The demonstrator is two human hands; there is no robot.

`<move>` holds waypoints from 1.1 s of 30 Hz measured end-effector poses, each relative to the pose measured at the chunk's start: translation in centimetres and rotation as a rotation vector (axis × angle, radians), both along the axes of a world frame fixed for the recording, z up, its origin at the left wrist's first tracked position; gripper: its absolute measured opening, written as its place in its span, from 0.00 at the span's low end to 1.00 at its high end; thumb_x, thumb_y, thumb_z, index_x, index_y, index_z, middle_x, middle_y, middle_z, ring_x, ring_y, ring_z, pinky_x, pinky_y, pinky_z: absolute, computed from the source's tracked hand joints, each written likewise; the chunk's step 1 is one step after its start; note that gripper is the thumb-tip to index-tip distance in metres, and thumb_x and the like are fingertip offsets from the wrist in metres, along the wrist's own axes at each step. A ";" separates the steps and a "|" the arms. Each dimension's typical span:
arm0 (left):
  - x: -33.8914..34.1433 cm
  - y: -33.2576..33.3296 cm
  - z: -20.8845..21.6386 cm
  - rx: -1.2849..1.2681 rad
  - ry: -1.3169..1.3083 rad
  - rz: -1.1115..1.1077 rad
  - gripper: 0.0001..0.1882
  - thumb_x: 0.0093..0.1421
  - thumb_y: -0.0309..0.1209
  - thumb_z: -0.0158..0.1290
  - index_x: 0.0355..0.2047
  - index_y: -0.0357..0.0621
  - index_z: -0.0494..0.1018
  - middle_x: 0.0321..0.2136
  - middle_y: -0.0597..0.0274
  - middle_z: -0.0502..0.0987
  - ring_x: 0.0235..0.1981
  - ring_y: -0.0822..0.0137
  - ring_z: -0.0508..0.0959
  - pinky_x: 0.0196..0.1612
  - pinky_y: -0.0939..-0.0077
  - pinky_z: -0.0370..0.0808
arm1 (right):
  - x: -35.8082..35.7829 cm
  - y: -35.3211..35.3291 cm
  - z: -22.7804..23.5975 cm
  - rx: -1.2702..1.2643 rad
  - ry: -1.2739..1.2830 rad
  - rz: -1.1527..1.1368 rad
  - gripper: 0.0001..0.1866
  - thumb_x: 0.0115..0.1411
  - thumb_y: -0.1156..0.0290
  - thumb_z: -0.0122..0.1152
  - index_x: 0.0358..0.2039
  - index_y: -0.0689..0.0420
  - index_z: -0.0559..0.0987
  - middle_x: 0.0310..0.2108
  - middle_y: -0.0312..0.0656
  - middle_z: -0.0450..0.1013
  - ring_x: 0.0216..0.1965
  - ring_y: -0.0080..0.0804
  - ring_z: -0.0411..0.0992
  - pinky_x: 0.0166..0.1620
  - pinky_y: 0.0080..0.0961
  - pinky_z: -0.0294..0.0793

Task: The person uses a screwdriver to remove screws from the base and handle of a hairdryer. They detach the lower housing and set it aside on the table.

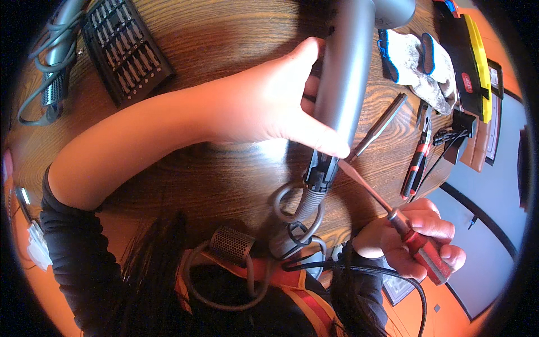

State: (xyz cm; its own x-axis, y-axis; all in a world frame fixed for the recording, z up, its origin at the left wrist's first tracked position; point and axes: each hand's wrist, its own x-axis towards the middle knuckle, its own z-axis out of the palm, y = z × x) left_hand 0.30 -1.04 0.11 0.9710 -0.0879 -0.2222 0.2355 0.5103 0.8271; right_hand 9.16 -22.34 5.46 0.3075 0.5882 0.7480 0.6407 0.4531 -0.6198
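Note:
My left hand (275, 106) is wrapped round the smooth grey handle of a hair dryer (347, 67), its thumb lying along the lower end. That end is open, showing a black inner part (321, 171) from which a ribbed sleeve (309, 203) and the grey cord run down. In my right hand (421, 236) is a flathead screwdriver (368, 188) with a red handle. Its blade tip meets or lies very near the handle's open end, just under my left thumb. A perforated grey cylinder (232, 244) hangs close to my body, beside the looped cord.
At the back left stand a black case of screwdriver bits (126, 48) and another grey hair dryer part (56, 78) with coiled cord. To the right lie a metal rod-like tool (380, 126), red-and-black pliers (418, 160), white work gloves (418, 62) and a black-and-yellow box (471, 67).

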 end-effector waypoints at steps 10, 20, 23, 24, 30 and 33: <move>-0.1 -0.3 0.1 0.124 -0.005 -0.038 0.46 0.45 0.16 0.57 0.57 0.46 0.38 0.39 0.57 0.69 0.38 0.67 0.73 0.38 0.70 0.73 | 0.4 0.3 0.1 -0.108 -0.005 0.114 0.23 0.58 0.54 0.49 0.44 0.54 0.55 0.28 0.57 0.67 0.15 0.34 0.68 0.12 0.19 0.65; 0.2 -0.5 0.0 0.206 0.008 -0.026 0.35 0.51 0.28 0.56 0.52 0.41 0.46 0.33 0.53 0.72 0.30 0.70 0.74 0.27 0.78 0.72 | 0.2 -0.7 2.4 -0.342 -0.036 0.143 0.30 0.49 0.63 0.62 0.46 0.53 0.56 0.33 0.67 0.67 0.17 0.38 0.69 0.16 0.28 0.64; 0.3 -0.6 0.0 0.270 0.042 -0.007 0.38 0.49 0.30 0.58 0.53 0.39 0.45 0.34 0.50 0.72 0.30 0.68 0.75 0.27 0.77 0.72 | 0.4 -0.2 3.1 -0.396 -0.109 0.180 0.30 0.50 0.63 0.62 0.47 0.54 0.55 0.31 0.67 0.67 0.18 0.41 0.70 0.15 0.26 0.67; 0.3 -0.6 0.0 0.245 0.032 -0.011 0.38 0.49 0.29 0.58 0.53 0.39 0.45 0.34 0.49 0.72 0.30 0.68 0.75 0.27 0.77 0.72 | 0.2 0.1 3.1 -0.399 -0.053 0.072 0.30 0.50 0.62 0.62 0.46 0.55 0.55 0.30 0.67 0.67 0.17 0.41 0.70 0.15 0.25 0.68; 0.4 -0.9 -0.5 0.290 -0.051 0.031 0.39 0.47 0.42 0.60 0.47 0.32 0.50 0.25 0.49 0.72 0.20 0.65 0.73 0.21 0.76 0.71 | -2.7 0.5 2.4 -0.327 0.076 -0.536 0.30 0.49 0.56 0.62 0.39 0.59 0.55 0.22 0.61 0.69 0.10 0.38 0.68 0.12 0.24 0.72; 0.5 -0.9 -0.7 0.334 -0.013 0.000 0.37 0.47 0.40 0.59 0.49 0.34 0.50 0.27 0.51 0.72 0.23 0.67 0.73 0.22 0.77 0.71 | -3.1 -0.1 2.9 -0.381 0.139 -0.476 0.30 0.47 0.58 0.65 0.38 0.60 0.56 0.24 0.64 0.70 0.15 0.42 0.72 0.17 0.28 0.76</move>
State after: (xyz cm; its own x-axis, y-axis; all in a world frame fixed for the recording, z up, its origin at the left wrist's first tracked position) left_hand 0.79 -1.91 -0.63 0.9739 -0.0118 -0.2267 0.2240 0.2103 0.9516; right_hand 6.06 -22.47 8.34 0.6807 0.5804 0.4471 0.6201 -0.1314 -0.7734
